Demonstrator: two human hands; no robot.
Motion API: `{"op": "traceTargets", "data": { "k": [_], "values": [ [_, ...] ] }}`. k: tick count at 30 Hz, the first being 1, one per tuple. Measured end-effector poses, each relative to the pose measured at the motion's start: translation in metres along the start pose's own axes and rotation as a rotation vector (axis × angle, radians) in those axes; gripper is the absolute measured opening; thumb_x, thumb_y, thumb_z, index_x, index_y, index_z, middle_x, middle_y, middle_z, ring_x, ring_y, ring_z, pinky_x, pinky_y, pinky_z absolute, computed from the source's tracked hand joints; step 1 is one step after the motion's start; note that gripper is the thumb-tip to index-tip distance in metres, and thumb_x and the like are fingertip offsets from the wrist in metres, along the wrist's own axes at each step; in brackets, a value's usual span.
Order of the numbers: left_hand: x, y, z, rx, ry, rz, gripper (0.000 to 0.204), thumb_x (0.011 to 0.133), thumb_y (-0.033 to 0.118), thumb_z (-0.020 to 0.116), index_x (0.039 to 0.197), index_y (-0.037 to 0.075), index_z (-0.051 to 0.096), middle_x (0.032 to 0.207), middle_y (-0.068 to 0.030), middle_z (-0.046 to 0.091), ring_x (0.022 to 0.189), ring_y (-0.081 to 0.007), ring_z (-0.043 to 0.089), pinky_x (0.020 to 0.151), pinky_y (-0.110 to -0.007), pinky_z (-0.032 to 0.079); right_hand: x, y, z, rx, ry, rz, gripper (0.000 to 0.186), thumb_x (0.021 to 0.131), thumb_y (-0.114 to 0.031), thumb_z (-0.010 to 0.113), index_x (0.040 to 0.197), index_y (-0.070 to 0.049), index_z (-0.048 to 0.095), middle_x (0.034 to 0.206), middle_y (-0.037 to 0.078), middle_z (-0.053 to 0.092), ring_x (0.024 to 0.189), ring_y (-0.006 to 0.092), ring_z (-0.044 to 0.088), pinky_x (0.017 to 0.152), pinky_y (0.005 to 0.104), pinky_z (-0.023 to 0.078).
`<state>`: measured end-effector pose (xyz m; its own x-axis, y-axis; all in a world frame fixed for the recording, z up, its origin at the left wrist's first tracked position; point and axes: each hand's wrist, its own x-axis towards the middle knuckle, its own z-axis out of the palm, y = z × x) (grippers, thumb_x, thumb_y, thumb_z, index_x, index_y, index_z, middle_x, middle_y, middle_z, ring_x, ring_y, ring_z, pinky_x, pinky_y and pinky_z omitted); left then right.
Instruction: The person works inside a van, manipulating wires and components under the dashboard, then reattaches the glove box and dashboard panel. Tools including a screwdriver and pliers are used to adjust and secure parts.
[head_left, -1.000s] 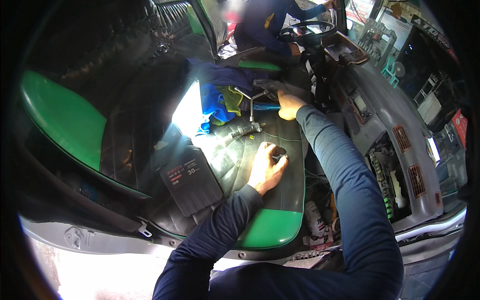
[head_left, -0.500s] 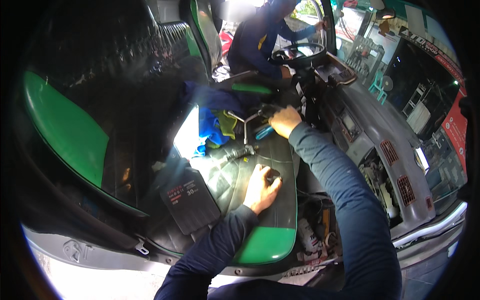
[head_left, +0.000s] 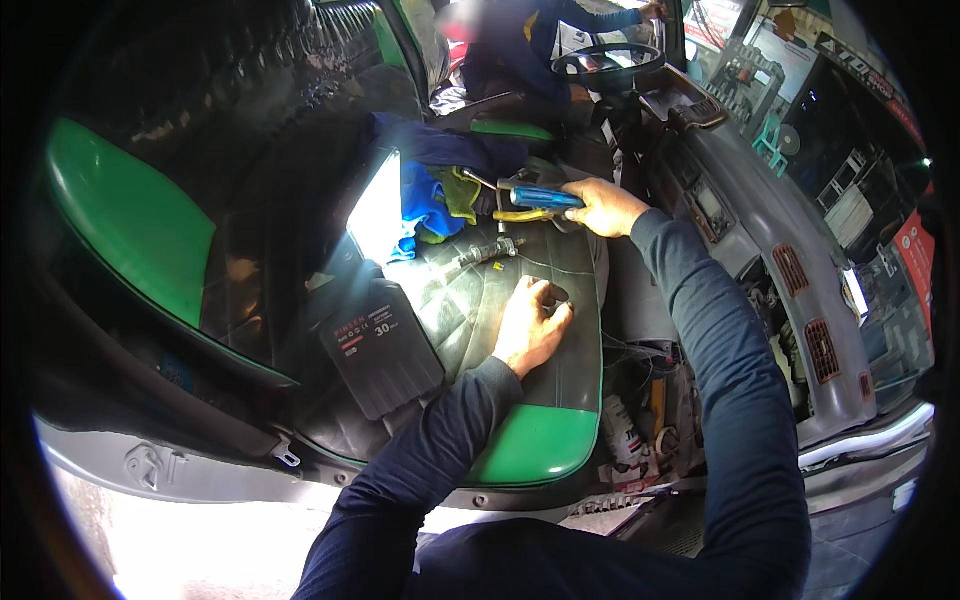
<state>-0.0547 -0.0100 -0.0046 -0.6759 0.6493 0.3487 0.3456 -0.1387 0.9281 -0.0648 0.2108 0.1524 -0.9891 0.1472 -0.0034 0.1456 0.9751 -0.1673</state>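
My right hand is closed around a blue-handled tool, held above the black seat. A yellow handle shows just below the blue one; whether both belong to one tool I cannot tell. My left hand rests low over the seat with curled fingers. Something small and dark shows between its thumb and fingers, too hidden to name. Beyond it lies a metal cylindrical part on the seat. A metal socket wrench with several arms is partly hidden behind the blue-handled tool.
Left of my hands sits a black box, with a bright lit panel behind it. Blue cloth and olive cloth lie beside the panel. The grey dashboard runs along the right. Another person sits by the steering wheel.
My right hand has taken up the blue-handled tool that lay on the seat and shifted right and up. My left hand keeps nearly the same place on the seat. The view has shifted slightly.
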Motion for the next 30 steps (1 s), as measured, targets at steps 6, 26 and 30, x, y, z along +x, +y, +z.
{"op": "traceTargets", "data": {
  "k": [6, 26, 30],
  "values": [
    [-0.013, 0.017, -0.006, 0.127, 0.021, 0.448, 0.034, 0.085, 0.016, 0.080, 0.115, 0.004, 0.071, 0.106, -0.0147, 0.063, 0.095, -0.0347, 0.069, 0.084, -0.044, 0.058, -0.052, -0.029, 0.012, 0.520, 0.023, 0.028, 0.034, 0.102, -0.015, 0.068, 0.132, 0.001, 0.062, 0.090, 0.009, 0.073, 0.076, 0.0196, 0.072, 0.071, 0.0400, 0.058],
    [-0.019, 0.025, -0.004, 0.666, 0.225, 0.536, 0.043, 0.087, 0.039, 0.075, 0.115, 0.006, 0.075, 0.121, -0.0187, 0.065, 0.120, -0.0405, 0.060, 0.115, -0.064, 0.037, -0.154, -0.055, 0.158, 0.055, 0.336, -0.050, 0.037, 0.086, -0.020, 0.074, 0.117, -0.001, 0.071, 0.127, 0.019, 0.066, 0.122, 0.0405, 0.061, 0.105, 0.0504, 0.052],
    [-0.018, 0.012, -0.009, 0.992, 0.081, 0.335, 0.035, 0.091, 0.038, 0.072, 0.107, 0.007, 0.077, 0.115, -0.0175, 0.070, 0.125, -0.0421, 0.060, 0.119, -0.073, 0.031, -0.167, -0.087, 0.182, 0.005, 0.533, 0.151, 0.037, 0.088, -0.013, 0.074, 0.121, 0.003, 0.071, 0.125, 0.016, 0.063, 0.122, 0.0387, 0.059, 0.106, 0.0502, 0.049]
  ]
}}
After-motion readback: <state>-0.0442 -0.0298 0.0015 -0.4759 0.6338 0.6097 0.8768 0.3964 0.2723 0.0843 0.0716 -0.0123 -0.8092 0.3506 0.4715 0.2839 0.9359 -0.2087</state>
